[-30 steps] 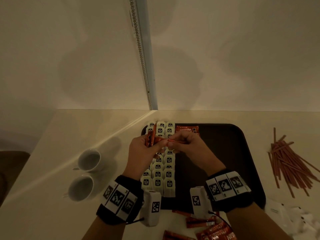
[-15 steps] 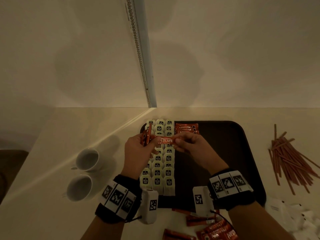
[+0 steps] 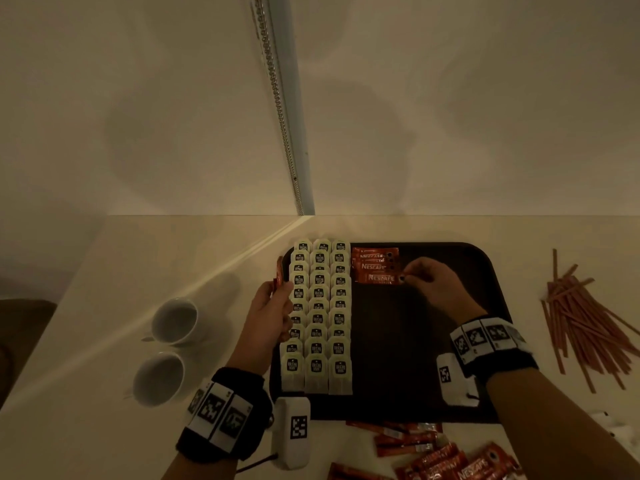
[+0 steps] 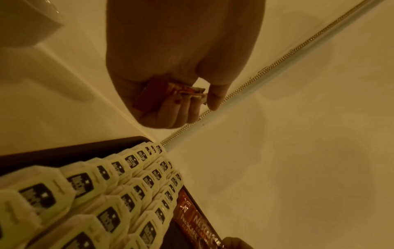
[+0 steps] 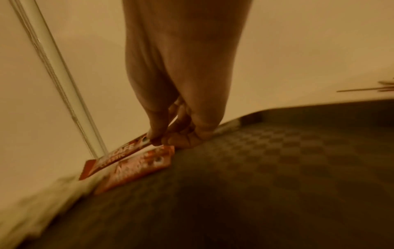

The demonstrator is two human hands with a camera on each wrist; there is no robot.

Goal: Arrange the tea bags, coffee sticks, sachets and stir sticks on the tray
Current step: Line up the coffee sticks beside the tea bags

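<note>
A dark tray [image 3: 460, 271] lies on the pale table. Three columns of white tea bags [image 3: 318, 317] fill its left side. Beside them at the far end lie red coffee sticks [image 3: 374, 259]. My right hand [image 3: 414, 277] pinches the right end of one more coffee stick [image 3: 379, 278], held low just in front of those; the right wrist view shows that stick [image 5: 119, 155] slightly tilted above the tray. My left hand [image 3: 277, 289] hovers at the tray's left edge and grips a small bundle of coffee sticks [image 4: 170, 91].
Two white cups [image 3: 173, 322] stand left of the tray. More red coffee sticks [image 3: 446, 459] lie loose at the near table edge. A heap of brown stir sticks [image 3: 585, 320] lies to the right, with white sachets [image 3: 620, 431] near them. A wall stands behind.
My right hand has carried one coffee stick away from the left hand, rightward and down to the row at the tray's far end. The left hand has shifted slightly left with its bundle.
</note>
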